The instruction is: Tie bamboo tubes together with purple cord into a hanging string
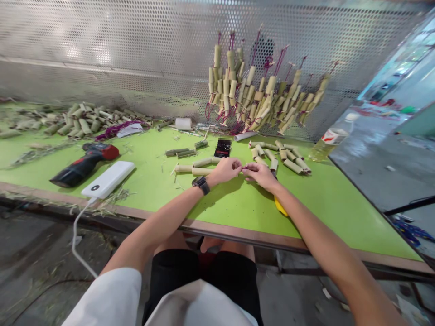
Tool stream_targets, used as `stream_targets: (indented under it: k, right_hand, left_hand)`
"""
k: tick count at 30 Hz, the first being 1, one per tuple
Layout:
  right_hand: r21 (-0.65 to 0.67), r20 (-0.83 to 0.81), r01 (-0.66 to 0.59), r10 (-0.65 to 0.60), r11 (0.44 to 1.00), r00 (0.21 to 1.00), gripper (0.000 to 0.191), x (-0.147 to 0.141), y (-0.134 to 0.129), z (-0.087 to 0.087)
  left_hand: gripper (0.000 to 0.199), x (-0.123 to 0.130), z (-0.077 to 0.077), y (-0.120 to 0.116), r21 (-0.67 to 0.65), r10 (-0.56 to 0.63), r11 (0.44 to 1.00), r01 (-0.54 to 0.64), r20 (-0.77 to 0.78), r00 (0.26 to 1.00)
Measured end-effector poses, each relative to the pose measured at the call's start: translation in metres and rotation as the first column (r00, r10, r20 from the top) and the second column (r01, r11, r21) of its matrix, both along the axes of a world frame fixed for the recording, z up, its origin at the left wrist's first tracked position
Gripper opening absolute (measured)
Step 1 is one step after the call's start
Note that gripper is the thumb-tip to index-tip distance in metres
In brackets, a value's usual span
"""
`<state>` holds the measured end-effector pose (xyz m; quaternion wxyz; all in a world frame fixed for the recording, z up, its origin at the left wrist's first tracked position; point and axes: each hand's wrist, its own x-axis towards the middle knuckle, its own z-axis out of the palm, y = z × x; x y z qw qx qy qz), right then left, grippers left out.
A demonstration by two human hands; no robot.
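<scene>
My left hand (227,170) and my right hand (260,175) meet over the green table, fingertips pinched close together. Between them shows a small bit of purple cord (244,167); both hands grip it. Short bamboo tubes (185,169) lie just left of my left hand, partly hidden behind it. Beyond the fingers is a small black box (223,148), partly blurred out. More bamboo pieces, joined into jointed figures (288,156), rest behind my right hand. A yellow-handled tool (280,206) is partly covered by my right forearm.
At left lie a cordless drill (86,164) and a white power bank (108,179) with a cable. Behind them are a heap of cut bamboo (81,121) and purple cord. Bamboo figures (251,95) hang on the perforated metal panel. A bottle (331,139) stands at right.
</scene>
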<state>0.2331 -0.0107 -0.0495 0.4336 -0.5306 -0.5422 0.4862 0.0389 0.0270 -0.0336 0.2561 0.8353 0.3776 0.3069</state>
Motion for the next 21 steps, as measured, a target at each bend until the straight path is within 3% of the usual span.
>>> stream_targets:
  k: [11,21]
  right_hand:
    - [0.061,0.048,0.020,-0.023,0.998,0.999,0.038,0.001,0.001,-0.002]
    - [0.283,0.343,0.004,-0.105,0.959,0.934,0.040,-0.002,-0.007,0.007]
  left_hand:
    - [0.023,-0.007,-0.001,0.002,0.025,-0.137,0.990,0.136,0.020,0.990]
    - [0.027,-0.011,0.003,0.012,-0.238,-0.134,0.962,0.137,0.029,0.991]
